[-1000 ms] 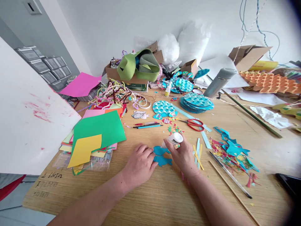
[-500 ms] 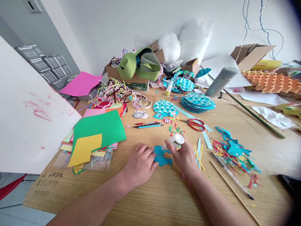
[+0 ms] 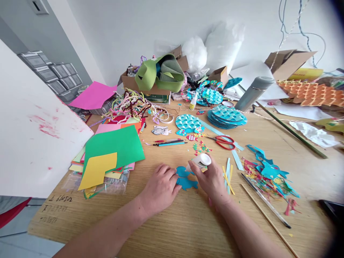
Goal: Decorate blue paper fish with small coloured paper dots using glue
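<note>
My right hand (image 3: pixel 211 178) is closed around a white glue bottle (image 3: pixel 202 161), tilted with its base up and its tip pointing down over a blue paper cutout (image 3: pixel 188 183). The cutout lies on the table and looks fish-shaped, with its right end partly behind my right hand. My left hand (image 3: pixel 163 184) rests at the cutout's left edge, its fingertips and thumb gripping it against the table. Beyond the bottle lie small red and green paper scraps (image 3: pixel 200 147). Narrow yellow and light blue paper strips (image 3: pixel 228 175) lie just right of my right hand.
Coloured paper sheets (image 3: pixel 120 147) are stacked on the left. Red-handled scissors (image 3: pixel 225 142), pens (image 3: pixel 170 142) and a blue woven paper disc (image 3: pixel 188 123) lie ahead. Blue scraps (image 3: pixel 271 169), a pen and a wooden stick (image 3: pixel 266 215) are on the right. A grey flask (image 3: pixel 254 94) stands behind.
Both hands, the glue bottle and the blue cutout stay almost in place. The whole view has shifted very slightly.
</note>
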{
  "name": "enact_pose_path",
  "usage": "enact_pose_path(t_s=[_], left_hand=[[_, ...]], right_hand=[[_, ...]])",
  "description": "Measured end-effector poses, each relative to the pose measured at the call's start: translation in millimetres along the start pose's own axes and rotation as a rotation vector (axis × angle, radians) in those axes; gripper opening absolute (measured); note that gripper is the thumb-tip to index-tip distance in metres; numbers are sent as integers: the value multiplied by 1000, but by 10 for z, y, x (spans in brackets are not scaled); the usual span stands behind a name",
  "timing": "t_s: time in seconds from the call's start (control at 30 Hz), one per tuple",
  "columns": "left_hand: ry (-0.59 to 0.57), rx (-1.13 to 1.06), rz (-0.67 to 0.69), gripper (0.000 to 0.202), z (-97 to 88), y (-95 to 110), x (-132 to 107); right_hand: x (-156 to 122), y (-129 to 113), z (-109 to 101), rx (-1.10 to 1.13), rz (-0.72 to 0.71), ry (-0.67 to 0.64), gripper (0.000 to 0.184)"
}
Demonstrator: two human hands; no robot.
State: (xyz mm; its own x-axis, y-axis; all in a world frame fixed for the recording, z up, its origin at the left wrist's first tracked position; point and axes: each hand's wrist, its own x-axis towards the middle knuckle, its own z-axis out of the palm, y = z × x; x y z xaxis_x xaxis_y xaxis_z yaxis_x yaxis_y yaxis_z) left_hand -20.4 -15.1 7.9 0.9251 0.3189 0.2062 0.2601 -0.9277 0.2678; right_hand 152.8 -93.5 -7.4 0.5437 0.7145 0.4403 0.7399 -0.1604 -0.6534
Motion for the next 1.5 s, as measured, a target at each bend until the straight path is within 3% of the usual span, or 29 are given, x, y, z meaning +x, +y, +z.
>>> enact_pose_path(t_s=[1.5], left_hand=[[0, 11, -3, 23, -8, 6, 3]], right_hand=[[-21, -9, -44, -42, -17, -37, 30]])
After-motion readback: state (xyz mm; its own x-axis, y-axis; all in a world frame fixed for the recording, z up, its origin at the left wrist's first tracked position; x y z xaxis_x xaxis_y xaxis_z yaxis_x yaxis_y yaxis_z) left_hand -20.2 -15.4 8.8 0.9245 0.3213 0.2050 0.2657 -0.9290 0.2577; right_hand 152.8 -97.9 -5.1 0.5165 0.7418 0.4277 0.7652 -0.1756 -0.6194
